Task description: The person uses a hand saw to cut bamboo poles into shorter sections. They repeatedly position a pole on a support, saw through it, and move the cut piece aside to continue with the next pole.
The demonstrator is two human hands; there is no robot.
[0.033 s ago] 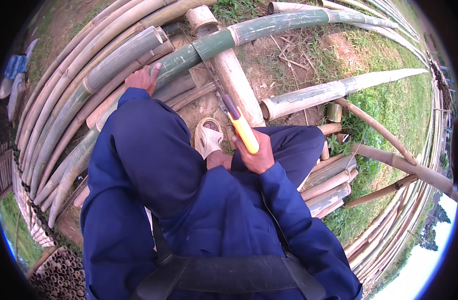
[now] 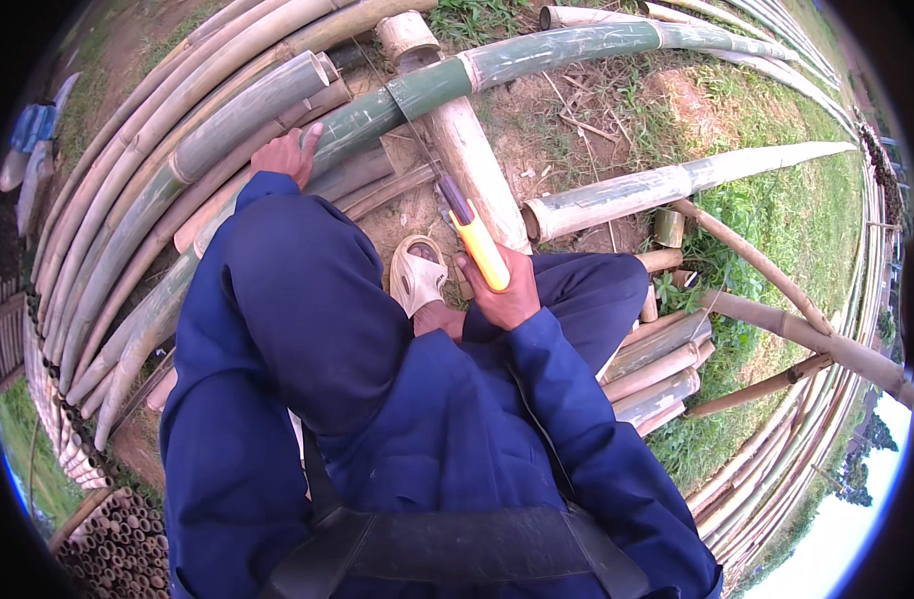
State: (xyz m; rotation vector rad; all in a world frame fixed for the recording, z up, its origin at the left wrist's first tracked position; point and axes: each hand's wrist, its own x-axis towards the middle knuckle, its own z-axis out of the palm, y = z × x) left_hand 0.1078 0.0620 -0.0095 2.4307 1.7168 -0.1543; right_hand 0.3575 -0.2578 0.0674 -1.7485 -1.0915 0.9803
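"What could go wrong here?"

"The right hand (image 2: 512,290) is wrapped round the yellow handle of a saw (image 2: 485,255); a twisted stroke could make its thin blade bind or buckle. Farther out, the left hand (image 2: 285,157) grasps the green bamboo pole (image 2: 427,87). If that grip slackens, the pole could roll on the pale log (image 2: 477,165) beneath, and the blade could skip toward that hand."

"And the pole's look?"

"It lies out in front, across the log: deep green around the blade, then a pale ring, then scuffed, whitish green beyond."
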